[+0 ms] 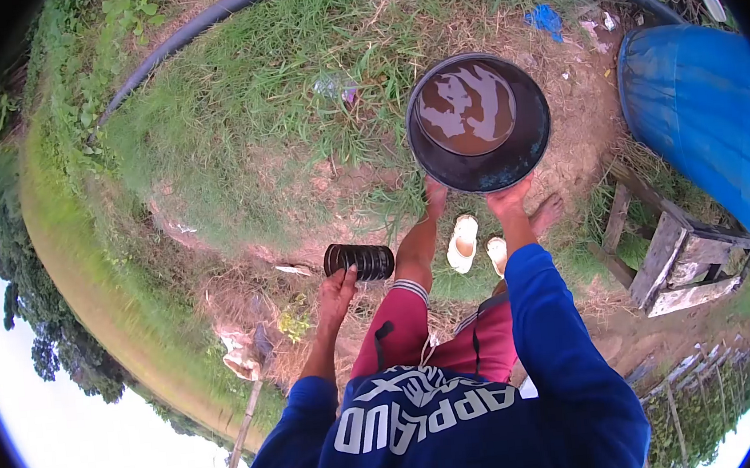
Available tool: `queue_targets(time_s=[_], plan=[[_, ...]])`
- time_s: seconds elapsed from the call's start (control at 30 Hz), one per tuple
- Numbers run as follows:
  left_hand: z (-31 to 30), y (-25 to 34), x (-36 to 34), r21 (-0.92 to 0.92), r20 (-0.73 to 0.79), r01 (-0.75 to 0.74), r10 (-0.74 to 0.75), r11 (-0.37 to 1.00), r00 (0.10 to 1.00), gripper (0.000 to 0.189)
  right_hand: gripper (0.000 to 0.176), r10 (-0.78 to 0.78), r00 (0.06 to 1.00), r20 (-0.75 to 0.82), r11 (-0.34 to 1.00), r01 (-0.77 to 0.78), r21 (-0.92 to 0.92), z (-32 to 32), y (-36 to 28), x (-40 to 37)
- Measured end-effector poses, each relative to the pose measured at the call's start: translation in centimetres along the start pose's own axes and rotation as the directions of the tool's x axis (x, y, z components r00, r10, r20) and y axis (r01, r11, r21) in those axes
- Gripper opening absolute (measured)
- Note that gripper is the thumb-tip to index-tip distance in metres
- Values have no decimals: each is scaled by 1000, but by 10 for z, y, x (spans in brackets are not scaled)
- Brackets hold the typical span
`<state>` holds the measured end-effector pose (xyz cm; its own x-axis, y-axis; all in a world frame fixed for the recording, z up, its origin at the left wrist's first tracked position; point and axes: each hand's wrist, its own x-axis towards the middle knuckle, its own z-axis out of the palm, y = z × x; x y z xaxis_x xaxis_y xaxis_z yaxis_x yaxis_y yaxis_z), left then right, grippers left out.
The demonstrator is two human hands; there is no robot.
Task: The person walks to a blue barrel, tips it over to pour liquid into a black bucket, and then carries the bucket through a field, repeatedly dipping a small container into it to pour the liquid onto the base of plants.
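My left hand (337, 292) is closed on a black ribbed cylindrical container (359, 261), which lies on its side in the grip, left of my knee. With my right hand (509, 195) I hold the near rim of a round black basin (511, 161). Brownish liquid (468, 108) with pale reflections covers the basin's bottom. The fingers of my right hand are partly hidden under the basin.
A large blue barrel (694, 108) lies at the right, above a weathered wooden stand (681, 261). Pale clogs (462, 244) sit by my bare feet. A dark hose (188, 35) curves across the grass, near a blue scrap (544, 20). A stick (239, 442) stands lower left.
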<state>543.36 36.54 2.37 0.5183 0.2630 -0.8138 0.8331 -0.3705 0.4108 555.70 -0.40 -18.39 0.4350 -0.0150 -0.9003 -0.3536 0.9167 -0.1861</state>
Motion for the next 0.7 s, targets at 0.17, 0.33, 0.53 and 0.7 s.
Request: queue_targets(time_s=[0.17, 0.33, 0.53, 0.7], plan=[[0, 7, 8, -160, -13, 3, -5, 987, 1000, 43, 96, 108, 970, -217, 993, -94, 71, -17, 12, -13], [-5, 11, 7, -67, -14, -34, 34, 997, 999, 43, 102, 151, 935, -321, 987, -160, -2, -4, 14, -51], [-3, 11, 0, -141, -29, -74, 71, 987, 997, 46, 80, 100, 916, -389, 964, -186, -189, 17, -3, -83], [-7, 22, -4, -179, -5, -68, 68, 982, 998, 45, 75, -176, 948, -264, 862, 19, -506, 71, -32, -122]])
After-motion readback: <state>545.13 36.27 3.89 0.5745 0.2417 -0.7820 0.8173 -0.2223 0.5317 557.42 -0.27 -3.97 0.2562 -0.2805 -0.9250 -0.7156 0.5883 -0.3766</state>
